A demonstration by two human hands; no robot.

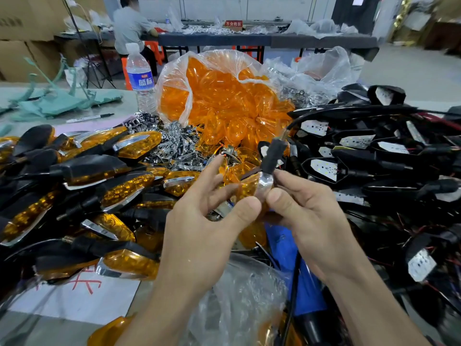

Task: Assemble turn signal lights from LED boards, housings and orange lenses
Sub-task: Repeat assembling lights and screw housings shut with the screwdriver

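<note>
Both my hands hold one turn signal light [263, 182] at the centre: orange lens, chrome trim, black stalk pointing up. My left hand [207, 221] pinches its lens end with thumb and fingers, index finger stretched upward. My right hand [311, 216] grips the chrome end just below the stalk. A clear bag of orange lenses [219, 98] lies open behind. Black housings with white LED boards [374, 156] are piled on the right. Finished lights [82, 183] are heaped on the left. A heap of chrome trim pieces [172, 143] sits between the finished lights and the bag.
A water bottle [139, 78] stands behind the chrome parts, with a marker pen [89, 117] and green foam to its left. Crumpled clear plastic [239, 295] and a blue object lie under my wrists. A seated person [132, 28] works at a far table.
</note>
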